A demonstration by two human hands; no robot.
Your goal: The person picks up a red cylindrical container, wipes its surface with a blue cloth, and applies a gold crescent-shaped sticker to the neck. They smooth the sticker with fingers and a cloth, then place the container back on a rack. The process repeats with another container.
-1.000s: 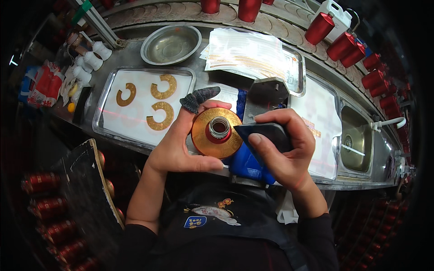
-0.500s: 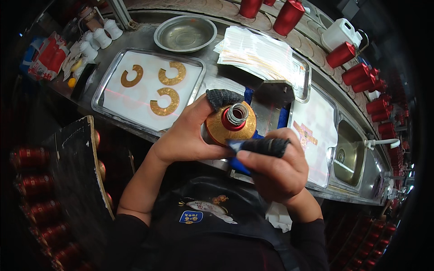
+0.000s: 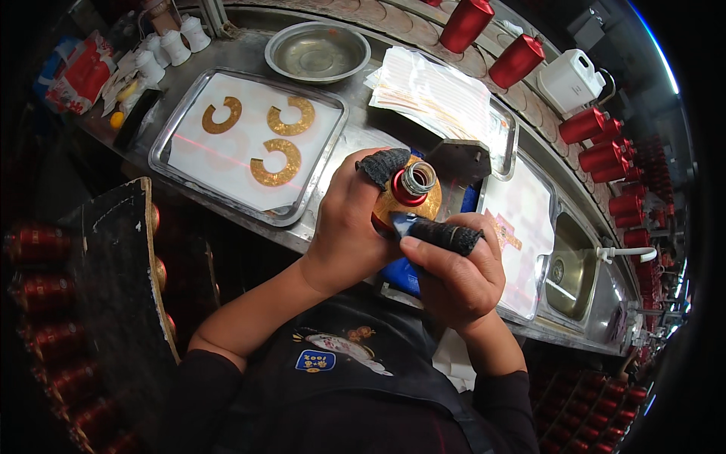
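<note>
A red bottle with an uncapped, metal-threaded neck (image 3: 418, 179) leans between my hands. Its sloping shoulder carries a gold embossed label (image 3: 430, 207). My left hand (image 3: 346, 219) is wrapped around the bottle's left side, and its thumb, in a black knit cover (image 3: 384, 166), presses on the gold shoulder. My right hand (image 3: 463, 280) is closed in a pinch, a black sleeve along its index finger. At its fingertips a small pale bluish piece (image 3: 404, 222) touches the label's near edge; its exact kind is unclear. Below the bottle shows a blue surface (image 3: 403, 275), partly hidden.
On the left, a metal tray (image 3: 281, 218) lined with white paper holds C-shaped gold labels (image 3: 276, 163). Behind are a metal bowl (image 3: 318, 74) and stacked sheets (image 3: 431, 83). A second tray (image 3: 529, 299) and a sink (image 3: 572, 268) lie right. Red bottles (image 3: 517, 62) line the back.
The bottle and my left hand have shifted slightly right, and the left hand now covers more of the shoulder. My right fingertips remain at the label's near edge. The view has tilted a little.
</note>
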